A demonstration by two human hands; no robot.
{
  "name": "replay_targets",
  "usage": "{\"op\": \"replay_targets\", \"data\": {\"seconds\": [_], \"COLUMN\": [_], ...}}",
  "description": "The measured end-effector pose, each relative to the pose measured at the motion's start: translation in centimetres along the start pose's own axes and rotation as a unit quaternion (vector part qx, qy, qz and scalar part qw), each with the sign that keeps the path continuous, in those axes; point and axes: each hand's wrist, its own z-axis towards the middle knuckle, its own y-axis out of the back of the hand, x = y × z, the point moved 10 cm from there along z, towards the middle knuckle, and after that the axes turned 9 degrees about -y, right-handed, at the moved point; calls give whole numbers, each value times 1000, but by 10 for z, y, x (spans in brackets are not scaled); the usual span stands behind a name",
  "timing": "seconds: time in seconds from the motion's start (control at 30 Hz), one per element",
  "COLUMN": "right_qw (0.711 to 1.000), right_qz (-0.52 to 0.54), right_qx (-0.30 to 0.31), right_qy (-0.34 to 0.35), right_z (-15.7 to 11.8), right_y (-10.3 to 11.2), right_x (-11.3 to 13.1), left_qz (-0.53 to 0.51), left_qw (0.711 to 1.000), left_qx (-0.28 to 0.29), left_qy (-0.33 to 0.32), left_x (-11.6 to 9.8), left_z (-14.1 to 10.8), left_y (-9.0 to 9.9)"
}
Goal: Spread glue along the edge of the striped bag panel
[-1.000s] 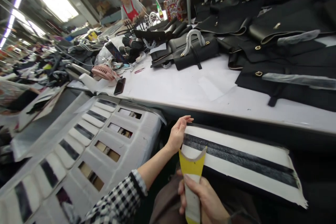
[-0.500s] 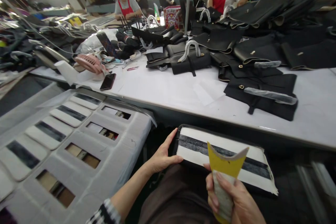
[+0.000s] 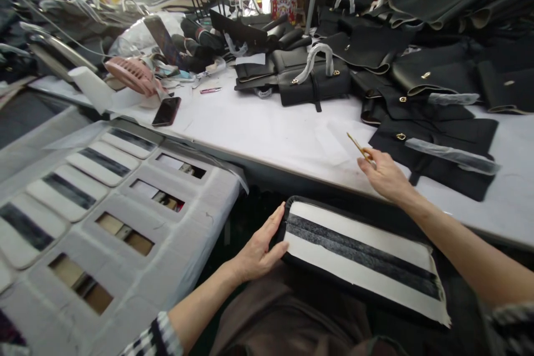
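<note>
The left hand [image 3: 258, 250] is at the left end of a rectangular white panel with a dark stripe along its middle and a black edge [image 3: 362, 258]. Its thumb and fingers are spread, tips touching the black edge at that end; whether they clamp it I cannot tell. The panel lies between the person's body and the front edge of a white tabletop [image 3: 258, 128], over dark brown cloth [image 3: 287, 311], and slopes down towards its frayed right end.

The right hand [image 3: 386, 178] is well apart from the left. It is above and beyond the panel in the view, not touching it, and has its thumb and fingers closed on a thin gold-coloured tool [image 3: 357, 146] whose tip points up and left. What kind of tool it is is too small to tell.

Just beside this hand on the tabletop are a thin white sheet [image 3: 331, 144] to its left and a flat black bag piece with a gold clasp and a plastic-wrapped handle [image 3: 467, 178] to its right. Farther off stands a black bag with a white-wrapped arched handle [image 3: 306, 86].

To the left of the panel is a grey covered surface with rectangular openings [image 3: 167, 233], lined with white rounded pieces with dark stripes [image 3: 67, 194].
</note>
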Motion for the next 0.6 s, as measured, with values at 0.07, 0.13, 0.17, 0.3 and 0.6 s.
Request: {"op": "replay_targets", "data": {"seconds": [0.07, 0.13, 0.17, 0.3, 0.6], "right_qw": [993, 975, 965, 947, 968], "right_qz": [-119, -214, -247, -259, 205], "right_qx": [-15, -42, -62, -133, -119], "right_qy": [-10, 34, 64, 137, -87], "right_z": [28, 39, 38, 9, -133], "right_y": [-15, -27, -30, -22, 67], "right_x": [-5, 4, 10, 26, -101], "left_qz": [11, 16, 14, -6, -71], "left_qw": [1000, 1000, 1000, 998, 985], "left_qx": [2, 2, 2, 2, -100], "left_qy": [-3, 4, 14, 70, 123], "left_x": [-2, -4, -4, 0, 11], "left_z": [0, -1, -1, -2, -7], "left_y": [1, 3, 3, 1, -18]}}
